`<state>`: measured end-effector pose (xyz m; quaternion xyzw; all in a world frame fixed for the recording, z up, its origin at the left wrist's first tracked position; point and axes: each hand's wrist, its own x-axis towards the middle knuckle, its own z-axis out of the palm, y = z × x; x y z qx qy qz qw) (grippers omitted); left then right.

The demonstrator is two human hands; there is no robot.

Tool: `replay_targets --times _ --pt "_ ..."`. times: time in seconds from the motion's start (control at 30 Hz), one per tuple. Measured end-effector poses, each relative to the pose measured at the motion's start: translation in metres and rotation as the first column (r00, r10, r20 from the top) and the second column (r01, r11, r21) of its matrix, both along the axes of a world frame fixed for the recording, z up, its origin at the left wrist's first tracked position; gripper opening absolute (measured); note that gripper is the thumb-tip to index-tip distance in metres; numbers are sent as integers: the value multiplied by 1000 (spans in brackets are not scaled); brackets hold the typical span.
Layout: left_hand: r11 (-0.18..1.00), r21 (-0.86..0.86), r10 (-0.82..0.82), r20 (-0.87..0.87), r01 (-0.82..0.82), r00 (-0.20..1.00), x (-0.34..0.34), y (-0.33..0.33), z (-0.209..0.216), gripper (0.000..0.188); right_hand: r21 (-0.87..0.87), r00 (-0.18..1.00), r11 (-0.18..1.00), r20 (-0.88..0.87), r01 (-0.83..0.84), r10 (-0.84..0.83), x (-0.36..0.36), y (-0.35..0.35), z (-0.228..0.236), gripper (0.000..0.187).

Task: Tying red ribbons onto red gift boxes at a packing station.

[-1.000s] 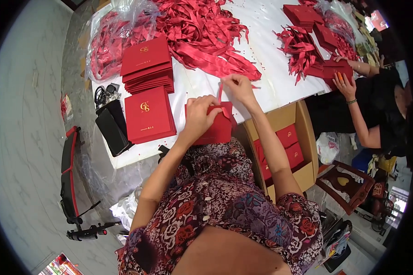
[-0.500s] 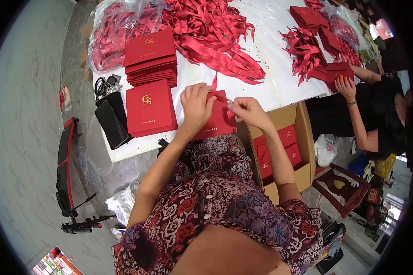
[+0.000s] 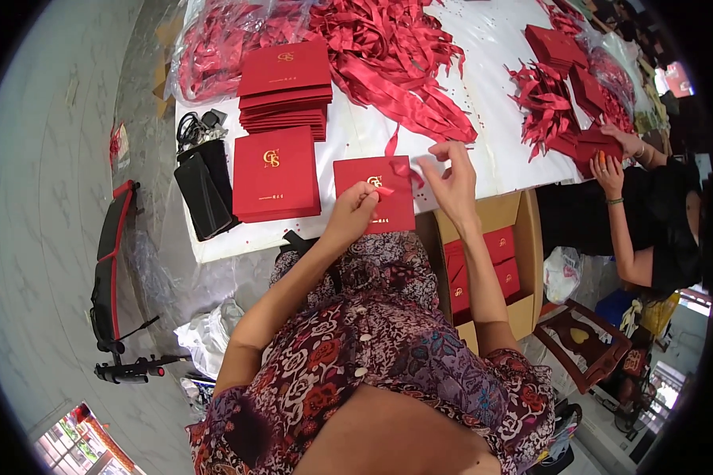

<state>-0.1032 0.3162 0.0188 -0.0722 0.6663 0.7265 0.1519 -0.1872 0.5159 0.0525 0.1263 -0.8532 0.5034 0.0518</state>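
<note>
A red square card (image 3: 356,172) with gold print lies at the near edge of the table in front of me. My left hand (image 3: 353,214) is closed over its lower left part, pinching the end of a red ribbon (image 3: 385,191) between thumb and forefinger. More red ribbon (image 3: 405,167) shows at the card's upper right, looped or bunched; whether it is knotted I cannot tell. My right hand (image 3: 455,186) is raised just right of the card, its thumb and fingers apart, close to that ribbon.
Left of the card stand two stacks of red cards, a near one (image 3: 274,178) and a far one (image 3: 284,71). A phone (image 3: 202,198) lies beyond them. Loose red ribbons (image 3: 388,47) heap at the back. An open cardboard box (image 3: 525,229) holds cards. Another person's hands (image 3: 610,176) work at right.
My left hand has come down from the card's top left and now pinches a ribbon end. My right hand has lifted up and to the right, its fingers parting. The view has shifted slightly.
</note>
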Motion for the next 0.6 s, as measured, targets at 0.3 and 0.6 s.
replay_targets --times 0.3,0.6 --pt "971 192 141 34 -145 989 -3 -4 30 18 1 870 876 -114 -483 480 34 -29 6 30" --pt "562 -756 -136 -485 -336 864 -1 -5 15 55 -49 962 962 -44 -270 268 31 -7 40 11"
